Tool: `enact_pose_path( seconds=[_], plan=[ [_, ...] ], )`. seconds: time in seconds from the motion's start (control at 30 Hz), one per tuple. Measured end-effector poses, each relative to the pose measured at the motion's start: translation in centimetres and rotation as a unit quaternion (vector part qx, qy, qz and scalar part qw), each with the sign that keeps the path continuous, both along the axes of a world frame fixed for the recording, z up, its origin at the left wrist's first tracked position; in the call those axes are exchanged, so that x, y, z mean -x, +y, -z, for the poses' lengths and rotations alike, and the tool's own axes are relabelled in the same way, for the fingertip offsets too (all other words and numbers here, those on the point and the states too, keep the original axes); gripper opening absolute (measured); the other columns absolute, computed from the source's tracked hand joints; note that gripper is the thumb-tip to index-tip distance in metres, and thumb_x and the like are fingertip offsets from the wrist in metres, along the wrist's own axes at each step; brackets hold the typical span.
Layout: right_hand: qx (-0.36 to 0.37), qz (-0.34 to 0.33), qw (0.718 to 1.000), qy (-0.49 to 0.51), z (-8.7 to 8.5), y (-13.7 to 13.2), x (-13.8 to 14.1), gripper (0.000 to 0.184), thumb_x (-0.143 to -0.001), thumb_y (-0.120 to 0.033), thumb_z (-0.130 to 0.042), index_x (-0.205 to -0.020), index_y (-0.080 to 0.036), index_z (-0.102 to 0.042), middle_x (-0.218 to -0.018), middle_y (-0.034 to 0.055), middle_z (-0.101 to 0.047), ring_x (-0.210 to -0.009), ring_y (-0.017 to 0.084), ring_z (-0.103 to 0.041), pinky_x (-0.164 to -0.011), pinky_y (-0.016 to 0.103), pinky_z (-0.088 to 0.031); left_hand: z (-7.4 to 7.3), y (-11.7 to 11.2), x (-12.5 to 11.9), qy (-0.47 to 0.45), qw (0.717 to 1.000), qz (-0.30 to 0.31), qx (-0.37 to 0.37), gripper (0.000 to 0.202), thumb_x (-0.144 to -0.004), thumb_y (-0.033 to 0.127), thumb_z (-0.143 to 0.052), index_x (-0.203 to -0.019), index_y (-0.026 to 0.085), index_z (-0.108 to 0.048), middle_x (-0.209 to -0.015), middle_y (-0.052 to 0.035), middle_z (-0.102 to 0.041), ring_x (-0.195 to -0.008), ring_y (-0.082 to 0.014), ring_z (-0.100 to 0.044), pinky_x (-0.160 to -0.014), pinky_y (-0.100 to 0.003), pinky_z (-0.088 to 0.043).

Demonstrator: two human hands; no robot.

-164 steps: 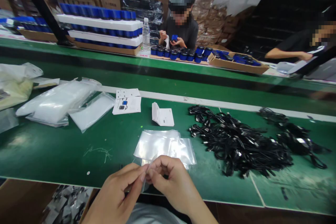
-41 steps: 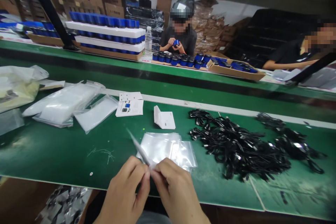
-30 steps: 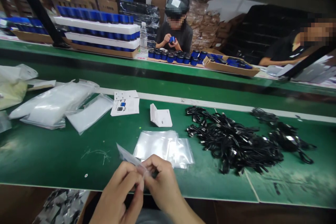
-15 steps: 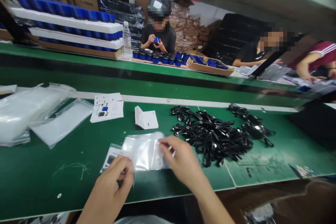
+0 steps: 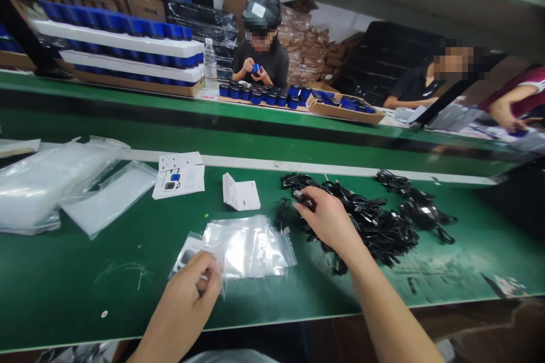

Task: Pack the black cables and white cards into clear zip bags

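My left hand (image 5: pixel 189 289) is closed in a pinch at the edge of a clear plastic bag. A printed leaflet (image 5: pixel 186 253) with a picture of a dark device lies inside that bag. To its right several clear plastic bags (image 5: pixel 242 247) are fanned out flat and overlapping on the green table. My right hand (image 5: pixel 330 218) is over the heap of black cables (image 5: pixel 377 238), its fingers closed on a black cable (image 5: pixel 304 199). A light connector end shows at the fingertips, and one loop of cable hangs to the left, blurred.
Behind the bags stands a folded white leaflet (image 5: pixel 242 194), with stacked leaflets (image 5: pixel 181 178) to its left. Larger packs of plastic bags (image 5: pixel 55 181) lie farther left. More cables (image 5: pixel 421 207) sit at right. Across a raised green ledge (image 5: pixel 238 127), a person (image 5: pixel 261 57) handles a blue item.
My right hand has let go of the plastic bags and moved right to the cable heap, taking hold of a cable. My left hand stays at the leaflet bag. The view has shifted slightly.
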State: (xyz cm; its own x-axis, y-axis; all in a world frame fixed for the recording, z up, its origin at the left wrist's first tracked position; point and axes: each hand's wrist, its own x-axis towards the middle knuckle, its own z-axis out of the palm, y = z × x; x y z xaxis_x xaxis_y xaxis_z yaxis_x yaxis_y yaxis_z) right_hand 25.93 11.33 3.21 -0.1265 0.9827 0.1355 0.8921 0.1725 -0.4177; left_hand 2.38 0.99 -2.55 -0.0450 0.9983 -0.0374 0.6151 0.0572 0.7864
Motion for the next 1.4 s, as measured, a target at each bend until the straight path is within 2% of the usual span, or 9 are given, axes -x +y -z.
enact_pose_path(
  seconds=[0.1,0.23,0.3,0.57,0.87,1.0,1.1,1.23,1.4],
  plan=[
    [0.054,-0.022,0.982,0.178,0.3,-2.4,1.4,0.011,-0.085,-0.027,-0.053,-0.087,-0.018,-0.058,-0.084,0.0043,-0.069,-0.071,0.017,-0.065,-0.062,0.026,-0.050,-0.3,0.0,0.2,-0.005,1.000,0.007,0.011,0.024,-0.085,0.033,-0.037,-0.065,0.023,-0.046,-0.058,0.0074,-0.047,-0.047,-0.0100,-0.049,-0.050,-0.021,-0.038],
    [0.318,-0.070,0.735,0.595,2.6,-6.8,6.2,0.021,-0.074,-0.033,-0.068,-0.085,-0.017,-0.059,-0.083,0.0038,-0.070,-0.069,0.015,-0.067,-0.064,0.027,-0.054,-0.4,0.2,0.8,-0.005,0.998,0.061,0.025,0.024,-0.088,0.035,-0.036,-0.070,0.023,-0.047,-0.068,0.0040,-0.053,-0.055,-0.0117,-0.056,-0.055,-0.022,-0.043],
    [0.357,-0.037,0.689,0.630,4.0,-8.2,8.2,0.028,-0.068,-0.037,-0.074,-0.082,-0.016,-0.061,-0.075,0.0016,-0.068,-0.067,0.014,-0.066,-0.063,0.024,-0.053,-0.3,0.2,1.0,-0.003,0.997,0.078,0.028,0.026,-0.089,0.036,-0.034,-0.072,0.023,-0.048,-0.070,0.0023,-0.054,-0.061,-0.0133,-0.058,-0.058,-0.023,-0.046],
    [0.212,0.042,0.775,0.594,5.9,-9.8,10.2,0.030,-0.076,-0.042,-0.067,-0.086,-0.014,-0.063,-0.086,0.0064,-0.069,-0.079,0.018,-0.065,-0.071,0.030,-0.055,-0.3,-0.9,0.9,0.012,0.998,0.038,-0.053,0.024,-0.090,0.033,-0.036,-0.082,0.020,-0.054,-0.099,-0.0061,-0.054,-0.081,-0.0157,-0.062,-0.070,-0.027,-0.052],
    [0.125,0.080,0.728,0.669,6.8,-11.7,12.9,0.028,-0.088,-0.048,-0.049,-0.094,-0.020,-0.053,-0.095,0.0057,-0.065,-0.088,0.019,-0.064,-0.083,0.037,-0.052,-0.4,-1.6,0.3,0.082,0.989,0.020,-0.123,0.020,-0.089,0.026,-0.038,-0.081,0.020,-0.055,-0.105,-0.0074,-0.050,-0.095,-0.0187,-0.058,-0.077,-0.031,-0.050],
    [0.095,0.014,0.801,0.591,5.8,-11.9,12.2,0.025,-0.092,-0.038,-0.044,-0.105,-0.022,-0.059,-0.112,0.0085,-0.060,-0.106,0.020,-0.056,-0.094,0.036,-0.044,-1.2,-1.7,0.7,0.065,0.992,-0.018,-0.107,0.019,-0.088,0.029,-0.042,-0.076,0.021,-0.055,-0.110,-0.0063,-0.047,-0.101,-0.0191,-0.054,-0.075,-0.028,-0.050],
    [0.076,-0.060,0.855,0.509,5.1,-11.7,11.2,0.016,-0.085,-0.027,-0.055,-0.093,-0.021,-0.067,-0.094,0.0067,-0.062,-0.087,0.019,-0.060,-0.078,0.031,-0.050,-1.5,-1.8,1.0,0.054,0.992,-0.041,-0.108,0.019,-0.088,0.030,-0.043,-0.075,0.022,-0.055,-0.112,-0.0059,-0.047,-0.103,-0.0195,-0.053,-0.070,-0.026,-0.049],
    [0.173,0.010,0.785,0.595,5.0,-11.1,10.6,0.013,-0.074,-0.030,-0.068,-0.080,-0.018,-0.068,-0.065,-0.0004,-0.060,-0.052,0.012,-0.055,-0.049,0.023,-0.047,-1.5,-2.1,0.8,0.051,0.991,-0.041,-0.120,0.018,-0.088,0.028,-0.043,-0.076,0.023,-0.055,-0.111,-0.0050,-0.047,-0.107,-0.0196,-0.051,-0.081,-0.030,-0.046],
    [0.238,0.088,0.648,0.718,5.8,-10.8,11.0,0.024,-0.068,-0.037,-0.076,-0.078,-0.017,-0.067,-0.060,-0.0001,-0.065,-0.056,0.012,-0.059,-0.057,0.022,-0.048,-1.7,-2.1,0.4,0.040,0.990,-0.046,-0.128,0.017,-0.088,0.027,-0.043,-0.076,0.023,-0.055,-0.115,-0.0032,-0.045,-0.109,-0.0186,-0.049,-0.090,-0.032,-0.040]
  ],
)
